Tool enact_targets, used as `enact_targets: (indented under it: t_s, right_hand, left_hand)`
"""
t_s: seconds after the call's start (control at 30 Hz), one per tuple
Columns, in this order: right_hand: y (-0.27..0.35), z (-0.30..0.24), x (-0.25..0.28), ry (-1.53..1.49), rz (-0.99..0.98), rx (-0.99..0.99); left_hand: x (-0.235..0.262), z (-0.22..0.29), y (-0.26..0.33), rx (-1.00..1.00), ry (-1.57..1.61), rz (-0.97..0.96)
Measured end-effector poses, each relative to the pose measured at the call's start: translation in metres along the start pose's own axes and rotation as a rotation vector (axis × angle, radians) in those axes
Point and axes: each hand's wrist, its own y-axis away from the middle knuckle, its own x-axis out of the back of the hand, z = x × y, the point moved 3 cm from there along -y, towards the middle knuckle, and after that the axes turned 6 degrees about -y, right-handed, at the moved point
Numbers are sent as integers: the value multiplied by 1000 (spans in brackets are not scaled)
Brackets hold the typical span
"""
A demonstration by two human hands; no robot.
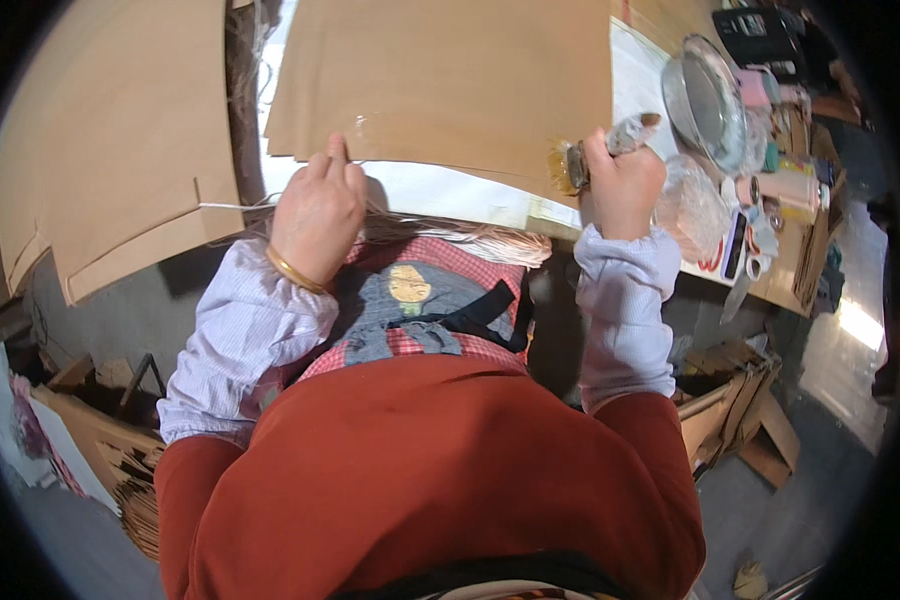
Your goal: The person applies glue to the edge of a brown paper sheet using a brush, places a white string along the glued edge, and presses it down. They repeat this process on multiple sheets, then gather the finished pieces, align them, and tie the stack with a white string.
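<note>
One brush (576, 165), one brown paperboard sheet (440, 80), one left hand (322, 205), one right hand (625, 185). Right fingers clamped around the brush's handle; left index extended at the sheet's near edge, grip underneath hidden, cannot tell. Brush at the sheet's near right corner, long axis left-right, bristles left.

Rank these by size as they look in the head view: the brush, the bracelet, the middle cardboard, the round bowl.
1. Middle cardboard, cropped above
2. Round bowl
3. Brush, partly hidden
4. Bracelet
</note>
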Motion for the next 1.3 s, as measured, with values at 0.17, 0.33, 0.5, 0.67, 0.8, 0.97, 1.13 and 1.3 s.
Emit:
enact_targets:
  t_s: [0.17, 0.33, 0.5, 0.67, 0.8, 0.97, 1.13, 1.3]
  right_hand:
    - [-10, -2, 3, -50, -64, 121]
    - [1, 72, 68, -1158, 306, -374]
    - [32, 141, 111, 442, 244, -21]
    - [68, 101, 84, 325, 293, 169]
    - [111, -21, 8, -1071, -540, -135]
    - [109, -50, 2, -1156, -803, 206]
    - [67, 31, 59, -844, -646, -17]
    - [11, 71, 36, -719, -391, -267]
  left_hand:
    - [-1, 3, -1, 41, 16, -118]
    - [5, 0, -1, 127, 149, -97]
    - [28, -3, 7, 37, 243, 191]
    - [59, 2, 20, -9, 477, 238]
    - [78, 13, 25, 432, 1613, -140]
    - [112, -20, 23, 173, 905, -74]
    - [92, -56, 10, 210, 815, 105]
    - [22, -62, -46, 397, 947, 11]
